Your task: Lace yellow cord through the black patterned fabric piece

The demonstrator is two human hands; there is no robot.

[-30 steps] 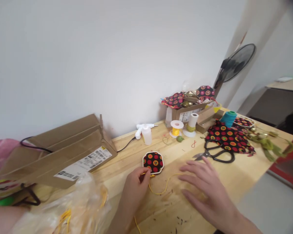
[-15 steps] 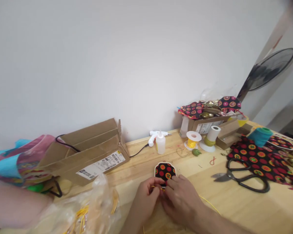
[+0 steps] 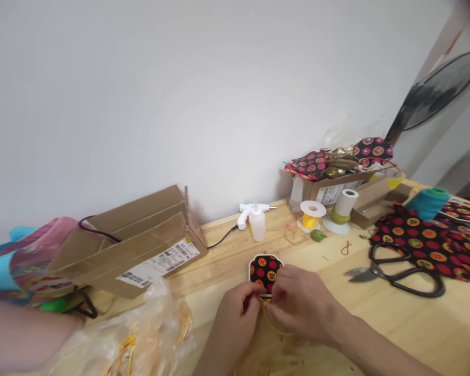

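A black fabric piece with red and orange flower circles and a pale border (image 3: 265, 271) lies on the table in front of me. At its lower edge my left hand (image 3: 238, 313) is closed in a pinch on a thin yellow cord (image 3: 273, 327). My right hand (image 3: 301, 303) is closed too, its fingertips at the lower right edge of the fabric piece, by the same cord. A loop of cord hangs between the two hands. The exact grip of the right fingertips is partly hidden.
Black-handled scissors (image 3: 395, 271) and patterned cloth (image 3: 423, 240) lie to the right. Behind stand a glue bottle (image 3: 257, 224), a glue gun (image 3: 245, 215), a yellow cord spool (image 3: 311, 215) and a stuffed carton (image 3: 313, 189). On the left are an open cardboard box (image 3: 141, 266) and a plastic bag (image 3: 156, 324); another person's arm (image 3: 27, 334) rests beside them.
My right hand has shifted slightly up and right, opening a gap from the left. The yellow cord now shows as a loop below the fabric piece. The camera view has turned a little.
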